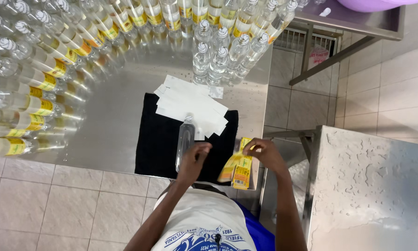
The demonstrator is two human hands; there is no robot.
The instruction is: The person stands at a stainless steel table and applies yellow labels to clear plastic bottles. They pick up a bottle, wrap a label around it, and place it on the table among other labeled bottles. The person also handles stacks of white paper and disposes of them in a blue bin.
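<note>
Pale square tiles cover the floor (69, 204). A steel bench (120, 97) gleams in bright light. Beside it stands a dimpled metal surface (371, 186).

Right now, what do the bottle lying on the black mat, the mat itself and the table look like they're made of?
The bottle looks like clear plastic: see-through, glossy, ribbed white cap. The black mat seems to be cloth or foam, matte with no shine; which one is unclear. The table looks like stainless steel, brushed grey and mirroring the standing bottles. The left hand rests on the lying bottle.

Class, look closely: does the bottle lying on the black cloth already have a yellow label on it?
No, the bottle lying on the black cloth is bare and clear.
</note>
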